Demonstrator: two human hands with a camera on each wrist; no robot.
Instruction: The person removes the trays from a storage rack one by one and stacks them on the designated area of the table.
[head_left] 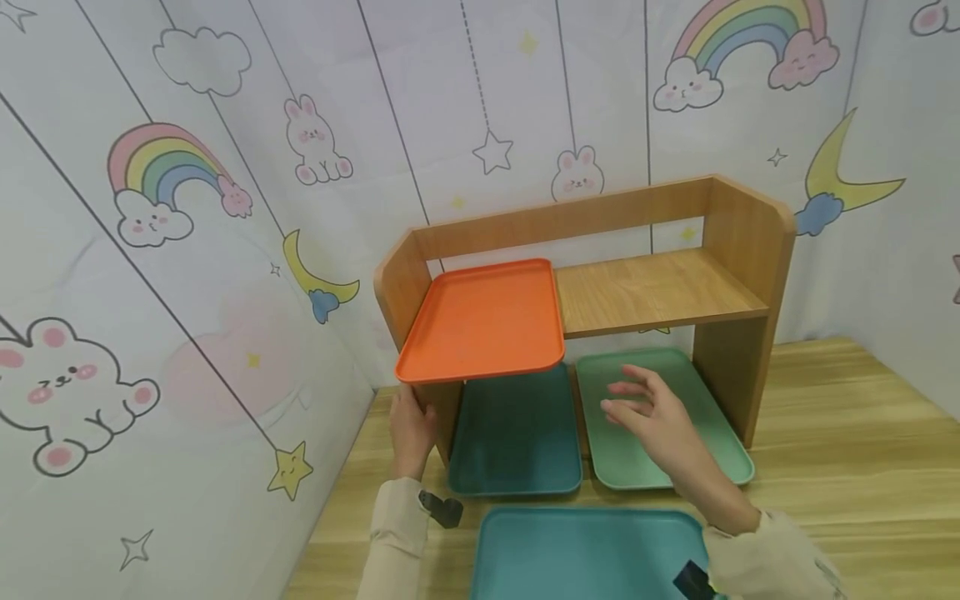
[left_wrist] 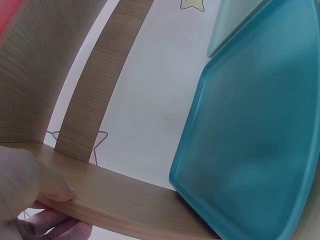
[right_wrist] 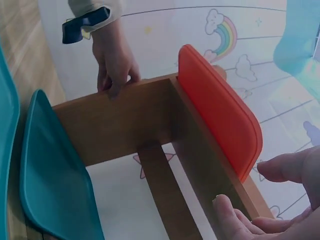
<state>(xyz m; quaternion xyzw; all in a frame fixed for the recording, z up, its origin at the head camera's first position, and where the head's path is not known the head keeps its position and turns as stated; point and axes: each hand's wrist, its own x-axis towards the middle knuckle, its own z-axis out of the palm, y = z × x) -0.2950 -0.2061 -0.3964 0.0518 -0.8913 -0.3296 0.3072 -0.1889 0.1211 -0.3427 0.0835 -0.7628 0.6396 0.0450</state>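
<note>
A two-level wooden desktop shelf (head_left: pixel 660 287) stands against the wall. My left hand (head_left: pixel 411 429) grips the front edge of its left side panel (left_wrist: pixel 125 202), thumb on the inner face and fingers round the outside. On the upper board's left half lies an orange tray (head_left: pixel 487 321), its front edge jutting out past the board. Below it is a dark teal tray (head_left: pixel 517 437), with a light green tray (head_left: pixel 622 450) to its right. My right hand (head_left: pixel 667 425) hovers before the shelf, fingers loosely bent and apart, holding nothing.
Nearer me, another blue-teal tray (head_left: pixel 592 554) lies on the wood-grain table (head_left: pixel 847 467). A printed wall covering (head_left: pixel 225 350) rises behind and to the left of the shelf, close to the left forearm.
</note>
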